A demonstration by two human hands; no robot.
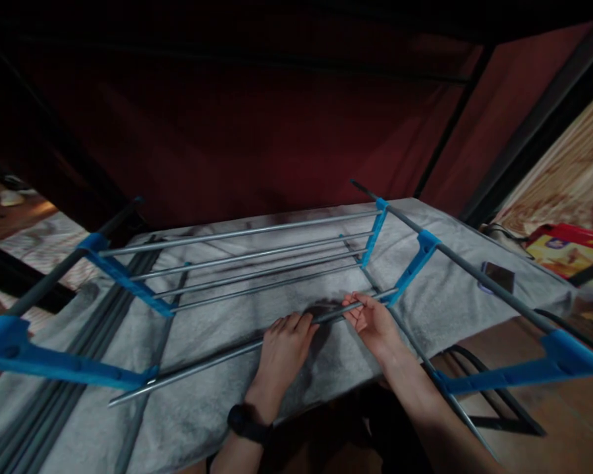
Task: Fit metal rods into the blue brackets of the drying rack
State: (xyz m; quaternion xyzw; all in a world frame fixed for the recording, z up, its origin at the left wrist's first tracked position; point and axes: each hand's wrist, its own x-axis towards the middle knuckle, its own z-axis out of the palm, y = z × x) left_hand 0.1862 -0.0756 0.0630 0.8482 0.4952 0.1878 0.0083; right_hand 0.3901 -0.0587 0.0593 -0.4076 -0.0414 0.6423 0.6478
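Observation:
A long metal tube (217, 359) slants across the middle of a rack frame of grey tubes and blue plastic brackets. My left hand (287, 339) is closed over the tube from above, with a dark watch on the wrist. To its right, my right hand (373, 322) has its palm turned up and pinches the same tube between thumb and fingers. The tube's right end meets a blue bracket (415, 266). Its left end reaches past another blue bracket (79, 365); whether it passes through that bracket I cannot tell. Several thin rods (277, 252) span the far brackets.
Several loose grey tubes (96, 322) lie in a bundle at the left on a grey cloth (217, 401) covering the table. A phone (497, 278) rests to the right, near a red and yellow box (568, 247). Dark red fabric (257, 131) hangs behind.

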